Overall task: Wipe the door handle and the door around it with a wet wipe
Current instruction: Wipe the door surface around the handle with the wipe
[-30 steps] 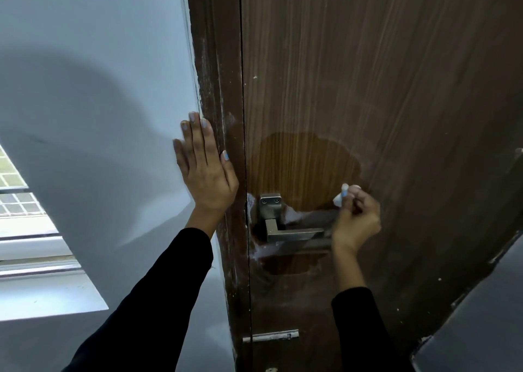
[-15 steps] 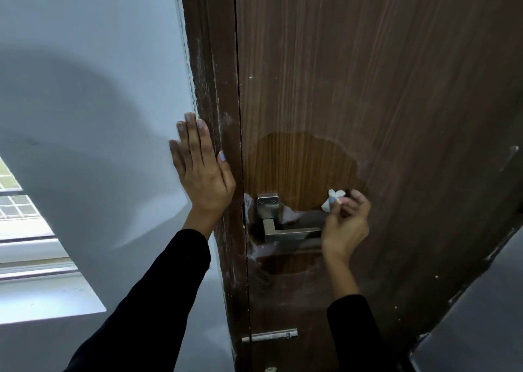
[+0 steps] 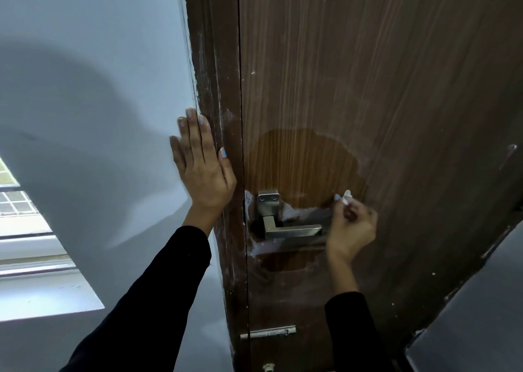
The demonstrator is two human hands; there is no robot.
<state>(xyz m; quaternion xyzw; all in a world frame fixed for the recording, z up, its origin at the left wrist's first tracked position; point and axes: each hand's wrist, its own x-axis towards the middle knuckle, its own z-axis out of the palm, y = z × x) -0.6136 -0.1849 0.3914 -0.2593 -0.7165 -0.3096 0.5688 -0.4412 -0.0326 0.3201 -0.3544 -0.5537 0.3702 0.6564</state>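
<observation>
A dark brown wooden door fills the right half of the view. Its steel lever handle points right from a square plate. A darker, damp patch spreads above the handle, and a smaller one below it, with whitish smears between. My right hand pinches a small white wet wipe against the door, just right of the lever's tip. My left hand rests flat, fingers straight, on the white wall beside the door frame.
The white wall is on the left, with a window and its sill at the lower left. A small metal latch sits low on the door. A grey surface shows at the bottom right.
My right hand with the wipe has shifted slightly left along the door, close to the lever's tip. My left hand has stayed flat on the wall.
</observation>
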